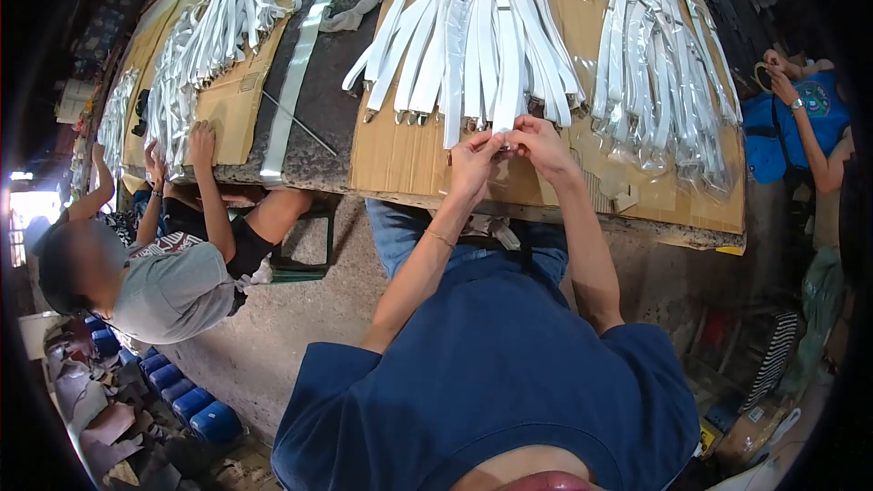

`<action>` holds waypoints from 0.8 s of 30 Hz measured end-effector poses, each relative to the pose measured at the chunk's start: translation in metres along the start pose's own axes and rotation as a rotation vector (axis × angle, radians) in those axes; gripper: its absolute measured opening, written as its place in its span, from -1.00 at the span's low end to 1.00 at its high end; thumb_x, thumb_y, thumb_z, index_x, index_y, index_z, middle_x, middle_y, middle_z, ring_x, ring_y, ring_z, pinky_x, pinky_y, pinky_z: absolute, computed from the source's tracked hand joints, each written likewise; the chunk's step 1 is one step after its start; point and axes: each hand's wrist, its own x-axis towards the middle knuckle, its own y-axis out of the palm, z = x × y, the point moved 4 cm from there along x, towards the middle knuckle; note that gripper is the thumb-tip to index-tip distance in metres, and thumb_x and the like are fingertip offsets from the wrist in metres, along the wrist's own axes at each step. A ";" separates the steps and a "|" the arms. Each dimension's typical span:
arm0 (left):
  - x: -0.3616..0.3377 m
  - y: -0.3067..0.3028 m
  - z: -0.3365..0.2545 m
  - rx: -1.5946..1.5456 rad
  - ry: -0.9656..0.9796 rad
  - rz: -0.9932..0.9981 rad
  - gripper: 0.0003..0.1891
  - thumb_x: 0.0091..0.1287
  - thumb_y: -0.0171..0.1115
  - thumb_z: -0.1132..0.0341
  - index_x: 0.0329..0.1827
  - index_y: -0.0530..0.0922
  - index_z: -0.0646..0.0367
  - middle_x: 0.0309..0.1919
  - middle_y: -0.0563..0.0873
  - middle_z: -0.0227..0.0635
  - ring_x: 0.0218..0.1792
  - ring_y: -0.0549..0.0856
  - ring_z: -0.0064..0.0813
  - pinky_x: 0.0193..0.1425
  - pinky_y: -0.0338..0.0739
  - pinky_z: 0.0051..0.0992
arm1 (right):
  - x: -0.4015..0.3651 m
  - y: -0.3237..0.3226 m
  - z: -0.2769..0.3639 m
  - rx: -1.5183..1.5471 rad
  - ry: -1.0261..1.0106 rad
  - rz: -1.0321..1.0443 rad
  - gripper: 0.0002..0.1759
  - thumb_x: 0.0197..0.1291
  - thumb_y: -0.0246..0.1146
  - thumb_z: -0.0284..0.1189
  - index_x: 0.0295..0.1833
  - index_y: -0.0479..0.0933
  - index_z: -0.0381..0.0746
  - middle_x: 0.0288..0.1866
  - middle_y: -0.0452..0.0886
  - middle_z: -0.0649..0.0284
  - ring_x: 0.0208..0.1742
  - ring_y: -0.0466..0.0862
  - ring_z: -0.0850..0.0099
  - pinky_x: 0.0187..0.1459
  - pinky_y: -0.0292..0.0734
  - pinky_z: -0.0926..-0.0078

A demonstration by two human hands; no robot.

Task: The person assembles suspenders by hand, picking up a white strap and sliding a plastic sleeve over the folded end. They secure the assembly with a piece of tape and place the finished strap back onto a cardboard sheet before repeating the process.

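Note:
At the table's front edge, my left hand (477, 162) and my right hand (544, 147) meet with fingers pinched together. Between them is the lower end of a white strap (506, 82); the fingers hide its tip. This strap belongs to a fanned bundle of white straps (427, 73) lying on cardboard (386, 159) in front of me. Small metal pieces show at several strap ends. Just left of my left hand, one longer strap end (452, 127) hangs lower than the others.
Plastic-wrapped straps (650, 64) lie to the right, and another strap pile (227, 18) lies left. A clear strip (296, 82) and a thin rod (300, 123) rest between the cardboard sheets. A co-worker in grey (173, 282) sits at left; another person in blue (809, 118) is at right.

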 end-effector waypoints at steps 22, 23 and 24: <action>0.062 -0.004 -0.008 0.183 0.029 -0.047 -0.82 0.33 0.16 0.46 -0.18 0.56 0.48 -0.36 0.66 -0.27 -0.38 0.61 -0.62 -0.35 0.49 -0.63 | 0.060 -0.005 0.034 -0.013 0.045 -0.121 -0.79 0.12 0.27 -0.40 -0.49 0.42 -0.19 -0.72 0.24 0.50 -0.76 0.19 0.67 -0.72 0.00 0.63; 0.057 -0.005 -0.005 0.175 -0.001 -0.036 -0.81 0.33 0.16 0.46 -0.17 0.56 0.49 -0.37 0.66 -0.26 -0.39 0.62 -0.61 -0.34 0.50 -0.62 | 0.071 -0.011 0.045 -0.013 0.045 -0.148 -0.78 0.11 0.27 -0.40 -0.51 0.42 -0.18 -0.72 0.25 0.49 -0.76 0.20 0.67 -0.72 0.01 0.63; 0.052 -0.004 -0.006 0.173 -0.027 -0.025 -0.81 0.33 0.16 0.47 -0.16 0.56 0.50 -0.37 0.66 -0.25 -0.40 0.62 -0.60 -0.34 0.51 -0.61 | 0.085 -0.016 0.055 -0.008 0.040 -0.172 -0.77 0.11 0.27 -0.41 -0.53 0.41 -0.17 -0.71 0.26 0.49 -0.77 0.20 0.67 -0.72 0.02 0.63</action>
